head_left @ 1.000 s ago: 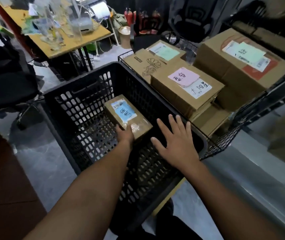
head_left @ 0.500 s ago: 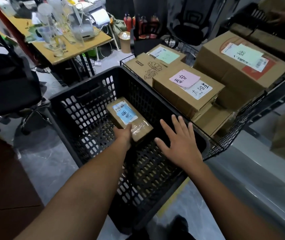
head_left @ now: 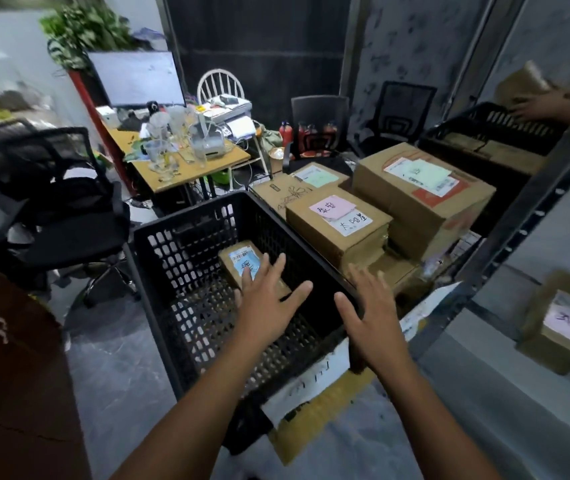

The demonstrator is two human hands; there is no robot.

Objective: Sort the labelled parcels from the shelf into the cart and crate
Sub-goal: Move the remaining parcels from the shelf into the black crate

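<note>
A small brown parcel with a blue label [head_left: 242, 263] lies inside the black plastic crate [head_left: 186, 216]. My left hand [head_left: 269, 303] hovers over the crate with fingers spread, just above the parcel and holding nothing. My right hand [head_left: 368, 306] is spread open over the crate's right rim, empty. To the right, the cart holds several boxes: one with a pink label [head_left: 337, 225], a large one with a green label [head_left: 422, 192] and a flat one with a green label [head_left: 314, 176]. On the shelf at the right sits a parcel with a pink label [head_left: 564, 323].
The grey metal shelf post [head_left: 505, 237] rises on the right. A black office chair [head_left: 51, 202] stands left of the crate. A desk [head_left: 186, 161] with glassware, a monitor and a printer is behind. A second black crate [head_left: 477, 133] sits far right.
My left hand has let go of the blue-labelled parcel, which now lies in the crate, and has lifted with fingers spread. The view has tilted upward.
</note>
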